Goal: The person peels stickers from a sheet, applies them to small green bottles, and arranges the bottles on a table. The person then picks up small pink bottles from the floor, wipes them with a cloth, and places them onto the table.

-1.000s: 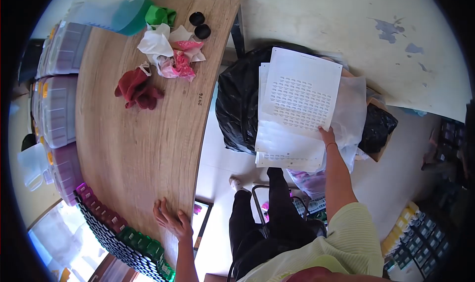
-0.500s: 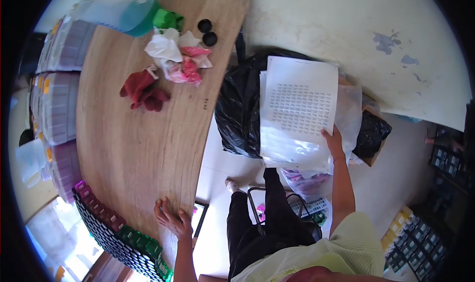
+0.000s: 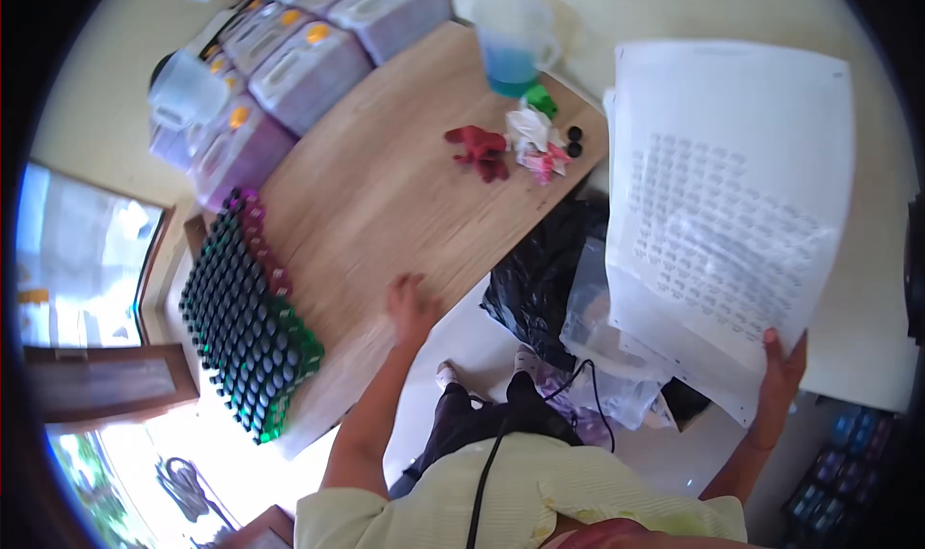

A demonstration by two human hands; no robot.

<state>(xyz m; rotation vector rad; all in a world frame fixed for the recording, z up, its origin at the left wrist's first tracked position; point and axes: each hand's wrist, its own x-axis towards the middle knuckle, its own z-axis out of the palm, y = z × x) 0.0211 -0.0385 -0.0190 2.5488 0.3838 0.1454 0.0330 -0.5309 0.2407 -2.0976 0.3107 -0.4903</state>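
Observation:
My right hand (image 3: 782,368) grips the lower right edge of large white sheets (image 3: 727,96) printed with rows of small repeated marks. The sheets are raised at the right, slightly bent, with at least one more sheet showing behind the front one. Near the front edge of the wooden table (image 3: 356,202), my left hand (image 3: 412,310) rests with its fingers apart and holds nothing. To the left of that hand, a dense block of small bottles with dark caps (image 3: 236,327) stands on the table, their bodies green and magenta.
At the table's far end are a jug with blue liquid (image 3: 509,67), a dark red cloth (image 3: 479,152), crumpled tissues (image 3: 528,127) and two black caps (image 3: 575,142). Large jerrycans (image 3: 308,72) line the back. Black plastic bags (image 3: 544,279) lie on the floor below the sheets.
The sheets have come up off the bags in my right hand and moved right. The view has turned, bringing more bottles and jerrycans into sight. My left hand stays at the table.

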